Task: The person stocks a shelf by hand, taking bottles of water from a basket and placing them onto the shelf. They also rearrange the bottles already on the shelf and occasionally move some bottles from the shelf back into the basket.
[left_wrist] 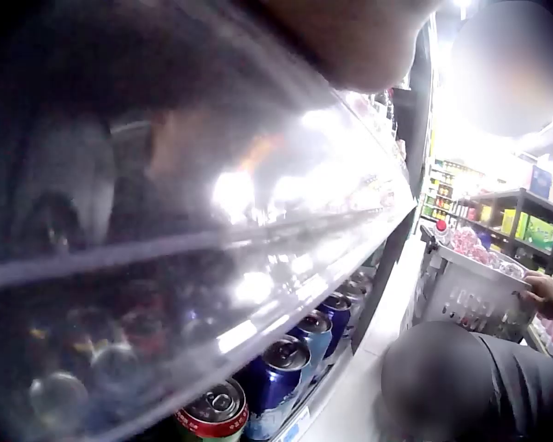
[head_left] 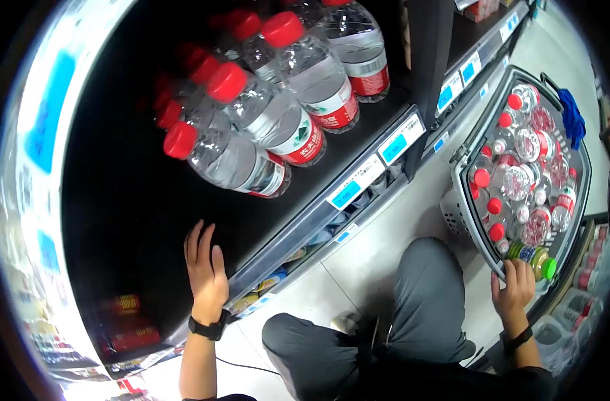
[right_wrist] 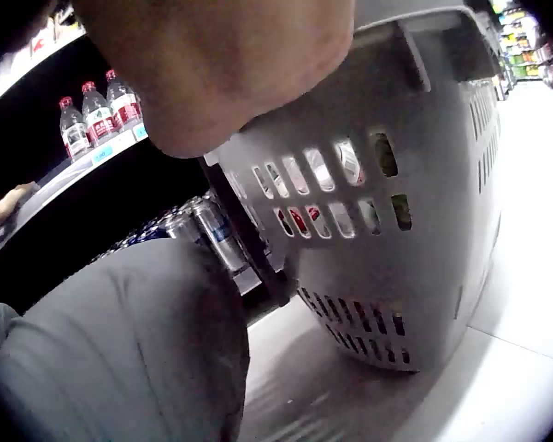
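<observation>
My left hand (head_left: 208, 274) lies at the front edge of the black shelf (head_left: 175, 250), fingers extended and nothing in them. Beyond it stand several red-capped water bottles (head_left: 271, 127) with red and white labels. On the other side, my right hand (head_left: 515, 287) grips the rim of a grey shopping basket (head_left: 475, 224), close beside a green-capped bottle (head_left: 549, 267). Many red-capped water bottles (head_left: 519, 180) fill this basket, heaped on one another. In the right wrist view the slotted basket wall (right_wrist: 369, 249) rests on the floor below my hand.
Price tags (head_left: 358, 180) run along the shelf's front lip. Drink cans (left_wrist: 281, 359) line the level beneath. My bent knees (head_left: 425, 281) are between shelf and basket. A blue cloth-like item (head_left: 572, 117) hangs at the basket's far end. Packed bottles (head_left: 572, 314) stand behind the basket.
</observation>
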The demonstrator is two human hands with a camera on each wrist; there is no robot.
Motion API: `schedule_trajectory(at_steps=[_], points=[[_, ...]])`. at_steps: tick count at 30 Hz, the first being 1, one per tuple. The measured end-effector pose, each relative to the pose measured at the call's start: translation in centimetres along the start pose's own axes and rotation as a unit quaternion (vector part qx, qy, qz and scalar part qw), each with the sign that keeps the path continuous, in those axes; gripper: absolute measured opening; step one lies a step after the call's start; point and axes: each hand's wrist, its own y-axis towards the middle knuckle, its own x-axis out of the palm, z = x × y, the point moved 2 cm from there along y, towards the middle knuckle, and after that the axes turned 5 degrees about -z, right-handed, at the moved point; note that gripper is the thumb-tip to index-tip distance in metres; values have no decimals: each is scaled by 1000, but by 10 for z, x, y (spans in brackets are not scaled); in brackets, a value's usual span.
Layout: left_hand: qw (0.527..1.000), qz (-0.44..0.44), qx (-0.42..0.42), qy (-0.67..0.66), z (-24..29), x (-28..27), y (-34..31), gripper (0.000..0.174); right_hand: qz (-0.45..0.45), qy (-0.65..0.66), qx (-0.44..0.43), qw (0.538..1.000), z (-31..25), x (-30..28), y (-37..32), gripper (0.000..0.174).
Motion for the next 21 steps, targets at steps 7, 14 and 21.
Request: schedule_trajectory(at_steps=[7,14,21], points=[[1000,-13,22,-18,-3,11,1,39,55,-26,-12,998,-2,-5,6,37],[998,41,24,39,-14,26,-3,46,50,-42,35,997,1,-10,6,39],[995,60,49,59,-19,28,-1,46,-111,6,94,989,3,-13,12,47]])
